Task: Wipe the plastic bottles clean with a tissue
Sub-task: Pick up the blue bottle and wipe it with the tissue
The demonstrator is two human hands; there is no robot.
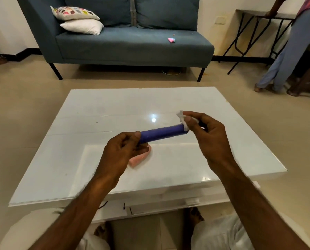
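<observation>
A purple plastic bottle (161,133) lies sideways in the air above the white table (96,116). My left hand (120,150) grips its near left end. At the bottle's right end, my right hand (207,134) pinches a crumpled white tissue (182,120) against it. A pink bottle (140,157) lies on the table below my left hand, partly hidden by it.
A blue sofa (132,46) with cushions stands beyond the table, a small pink object (171,40) on its seat. A person (291,51) stands at the far right beside a black-legged folding table (255,17). My knees and feet show under the table's front edge.
</observation>
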